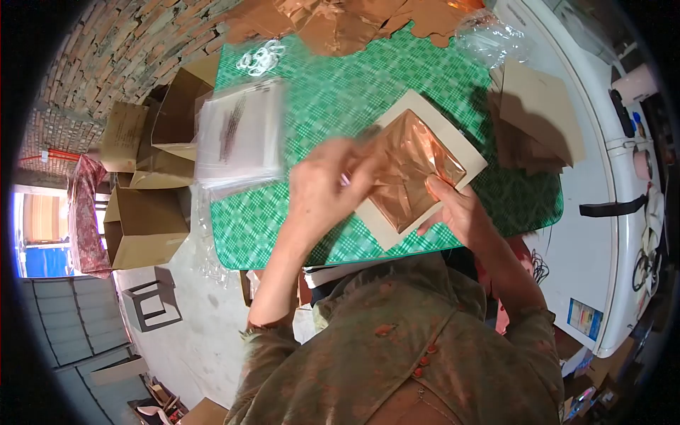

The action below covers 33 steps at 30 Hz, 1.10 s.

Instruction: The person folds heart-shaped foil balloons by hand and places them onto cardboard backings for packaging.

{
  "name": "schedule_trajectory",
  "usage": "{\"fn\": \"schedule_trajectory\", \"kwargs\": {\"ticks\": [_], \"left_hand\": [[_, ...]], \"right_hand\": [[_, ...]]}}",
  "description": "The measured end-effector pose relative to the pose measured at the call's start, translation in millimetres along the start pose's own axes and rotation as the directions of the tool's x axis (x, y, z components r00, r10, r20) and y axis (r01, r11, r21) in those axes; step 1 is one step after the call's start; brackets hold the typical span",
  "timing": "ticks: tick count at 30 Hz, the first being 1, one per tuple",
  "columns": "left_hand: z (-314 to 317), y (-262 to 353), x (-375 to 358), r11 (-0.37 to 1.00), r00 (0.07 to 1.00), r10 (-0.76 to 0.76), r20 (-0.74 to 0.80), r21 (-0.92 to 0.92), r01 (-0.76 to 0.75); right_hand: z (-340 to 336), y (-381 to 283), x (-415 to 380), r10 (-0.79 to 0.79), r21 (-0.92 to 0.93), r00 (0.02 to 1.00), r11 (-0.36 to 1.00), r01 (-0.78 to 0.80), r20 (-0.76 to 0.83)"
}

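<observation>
A copper-coloured foil sheet [405,173] lies over a beige cardboard piece [467,157], its surface creased and shiny. My right hand [457,211] grips the lower right edge of both, thumb pressed on the foil and fingers underneath. At the left edge of the foil is my left hand [327,180], smeared by motion. Its fingers are bent near the foil, and I cannot make out whether they hold anything. The card is tilted over the green checked table [312,92].
A stack of clear plastic bags [241,134] lies at the left, with white loops [261,58] behind it. More copper foil sheets [340,25] cover the far edge. Cardboard pieces [535,117] are stacked at the right, near crumpled clear plastic [494,39]. Open cardboard boxes [149,227] stand left of the table.
</observation>
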<state>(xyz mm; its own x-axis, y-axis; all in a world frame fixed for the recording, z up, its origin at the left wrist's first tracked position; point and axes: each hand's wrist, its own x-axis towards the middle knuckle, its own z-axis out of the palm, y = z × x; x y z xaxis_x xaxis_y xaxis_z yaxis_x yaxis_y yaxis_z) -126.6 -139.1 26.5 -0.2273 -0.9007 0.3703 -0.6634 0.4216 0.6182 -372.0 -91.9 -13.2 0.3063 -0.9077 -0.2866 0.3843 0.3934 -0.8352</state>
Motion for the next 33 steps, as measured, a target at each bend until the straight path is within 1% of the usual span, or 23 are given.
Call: {"fn": "schedule_trajectory", "kwargs": {"ticks": [1, 2, 3, 4, 6, 7, 8, 9, 11, 12, 13, 14, 15, 17, 19, 20, 21, 22, 23, 25, 27, 29, 33], "left_hand": [[-1, -8, -7, 0.99, 0.991, -0.12, -0.053, -0.079, 0.116], [-2, -11, -16, 0.938, 0.958, -0.27, -0.096, -0.249, 0.24], [-2, -17, -27, 0.844, 0.902, -0.418, -0.111, -0.415, 0.34], [3, -27, -41, 0.736, 0.881, -0.469, -0.061, -0.578, 0.352], [18, -26, -61, 0.504, 0.828, -0.558, 0.043, -0.775, 0.38], [25, -19, -66, 0.368, 0.802, -0.589, 0.104, -0.849, 0.38], [28, -12, -68, 0.099, 0.767, -0.587, 0.26, -0.917, 0.387], [26, -1, -66, 0.008, 0.735, -0.59, 0.334, -0.908, 0.419], [30, -1, -66, -0.021, 0.722, -0.592, 0.358, -0.903, 0.43], [31, -8, -67, 0.008, 0.681, -0.641, 0.355, -0.884, 0.468], [28, -10, -65, -0.005, 0.694, -0.638, 0.333, -0.903, 0.429], [25, -12, -63, -0.02, 0.706, -0.635, 0.313, -0.92, 0.39], [22, -14, -62, -0.036, 0.717, -0.632, 0.295, -0.935, 0.353], [15, -26, -66, 0.006, 0.688, -0.67, 0.278, -0.925, 0.379], [10, -36, -71, 0.029, 0.71, -0.652, 0.266, -0.927, 0.374], [11, -40, -74, 0.023, 0.716, -0.642, 0.273, -0.927, 0.374], [11, -39, -76, 0.01, 0.713, -0.641, 0.285, -0.926, 0.379], [12, -38, -77, -0.002, 0.709, -0.64, 0.296, -0.924, 0.384], [12, -37, -79, -0.014, 0.706, -0.639, 0.307, -0.922, 0.388], [10, -31, -79, -0.044, 0.687, -0.638, 0.349, -0.907, 0.42], [10, -28, -79, -0.038, 0.686, -0.647, 0.333, -0.912, 0.408], [7, -29, -82, -0.035, 0.668, -0.665, 0.333, -0.908, 0.417], [2, -33, -86, -0.022, 0.658, -0.685, 0.313, -0.912, 0.41]], "right_hand": [[1, 1, 0, -0.026, 0.01, 0.999, 1.0, 0.027, -0.028], [4, 3, 1, -0.055, 0.019, 0.997, 0.998, 0.056, -0.056], [6, 5, 3, -0.082, 0.029, 0.993, 0.996, 0.085, -0.083], [8, 8, 7, -0.104, 0.045, 0.99, 0.993, 0.109, -0.092], [13, 13, 14, -0.143, 0.075, 0.984, 0.986, 0.151, -0.106], [15, 18, 18, -0.106, 0.102, 0.992, 0.988, 0.112, -0.063], [18, 23, 21, -0.07, 0.126, 0.997, 0.989, 0.072, -0.019], [23, 26, 24, -0.036, 0.148, 0.999, 0.989, 0.032, 0.024], [39, 29, 27, 0.017, 0.079, 0.999, 0.997, -0.02, 0.041], [37, 29, 28, 0.134, 0.032, 0.986, 0.99, -0.137, 0.099], [33, 28, 29, 0.249, -0.022, 0.958, 0.968, -0.248, 0.145], [27, 19, 26, 0.299, -0.112, 0.921, 0.954, -0.279, 0.249], [24, 4, 23, 0.374, -0.329, 0.873, 0.905, -0.27, 0.313], [10, -30, 23, 0.454, -0.656, 0.813, 0.745, -0.121, 0.365], [-13, -66, 29, 0.195, -0.781, 0.935, 0.614, 0.117, 0.294], [-30, -82, 42, -0.003, -0.832, 0.962, 0.502, 0.237, 0.273], [-47, -100, 59, -0.202, -0.873, 0.942, 0.362, 0.328, 0.27], [-59, -122, 76, -0.342, -0.953, 0.92, 0.161, 0.259, 0.192], [-71, -146, 95, -0.486, -0.989, 0.863, -0.033, 0.144, 0.142], [-108, -191, 141, -0.541, -0.879, 0.794, -0.476, -0.015, 0.278], [-127, -216, 178, -0.568, -0.79, 0.807, -0.565, -0.238, 0.163], [-153, -222, 217, -0.578, -0.75, 0.807, -0.586, -0.307, 0.122], [-147, -218, 231, -0.541, -0.738, 0.84, -0.588, -0.331, 0.053]]}}
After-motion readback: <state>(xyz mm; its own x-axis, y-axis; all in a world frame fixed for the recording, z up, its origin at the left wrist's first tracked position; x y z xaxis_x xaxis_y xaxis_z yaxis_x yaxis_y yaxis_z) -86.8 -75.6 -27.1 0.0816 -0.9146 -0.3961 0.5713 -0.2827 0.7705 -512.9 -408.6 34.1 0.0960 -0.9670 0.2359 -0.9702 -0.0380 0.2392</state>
